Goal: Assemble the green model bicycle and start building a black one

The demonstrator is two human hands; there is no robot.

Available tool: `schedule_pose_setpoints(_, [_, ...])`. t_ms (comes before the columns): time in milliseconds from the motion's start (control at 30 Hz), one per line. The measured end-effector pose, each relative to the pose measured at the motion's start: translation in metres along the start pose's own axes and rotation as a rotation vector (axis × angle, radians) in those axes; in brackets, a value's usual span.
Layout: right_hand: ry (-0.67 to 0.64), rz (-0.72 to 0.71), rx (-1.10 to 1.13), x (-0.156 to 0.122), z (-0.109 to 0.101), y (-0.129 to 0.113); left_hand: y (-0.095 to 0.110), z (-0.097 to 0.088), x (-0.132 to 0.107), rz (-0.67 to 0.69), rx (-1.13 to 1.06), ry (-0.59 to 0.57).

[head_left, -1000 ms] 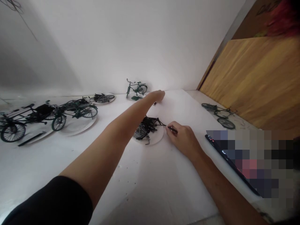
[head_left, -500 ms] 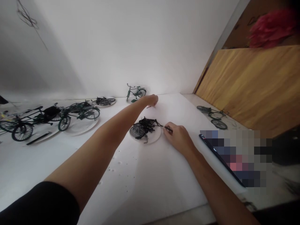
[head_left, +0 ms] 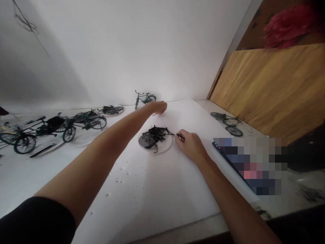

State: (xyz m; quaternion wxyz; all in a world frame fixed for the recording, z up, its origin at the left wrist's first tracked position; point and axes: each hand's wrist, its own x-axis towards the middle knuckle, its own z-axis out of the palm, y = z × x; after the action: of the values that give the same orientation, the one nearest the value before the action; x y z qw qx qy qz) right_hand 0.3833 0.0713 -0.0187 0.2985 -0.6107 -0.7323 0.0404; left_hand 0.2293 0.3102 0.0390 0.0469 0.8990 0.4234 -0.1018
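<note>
Arms [head_left: 99, 156] forward — left hand [head_left: 160, 107] farther, grip unclear; right hand [head_left: 189, 144] — grip pinched on black rod [head_left: 180, 136]

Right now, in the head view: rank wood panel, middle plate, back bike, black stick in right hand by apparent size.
1. Wood panel
2. Middle plate
3. Back bike, partly behind the left arm
4. Black stick, partly covered by the right hand

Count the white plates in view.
4 visible: centre plate near the right hand; back-left plate near the wall; left plate partly behind the left arm; far-left plate by the black strip. Others may be hidden.
</note>
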Motion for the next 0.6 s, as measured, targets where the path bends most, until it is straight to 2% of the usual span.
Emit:
schedule_pose_setpoints(133, [0.008,-0.003,0.001,0.001,0.002,0.002,-0.023,-0.01,-0.017,0.003,-0.049,0.0])
schedule_pose_setpoints(267, [0.016,-0.007,-0.001,0.002,0.003,0.004,-0.038,-0.028,-0.043,-0.001,-0.089,0.012])
schedule_pose_setpoints(433, [0.029,-0.011,-0.015,0.003,0.004,0.005,-0.042,-0.049,-0.094,0.012,-0.138,0.05])
schedule_pose_setpoints(600, [0.031,-0.011,-0.06,0.003,0.005,0.003,-0.044,-0.051,-0.149,0.004,-0.176,0.044])
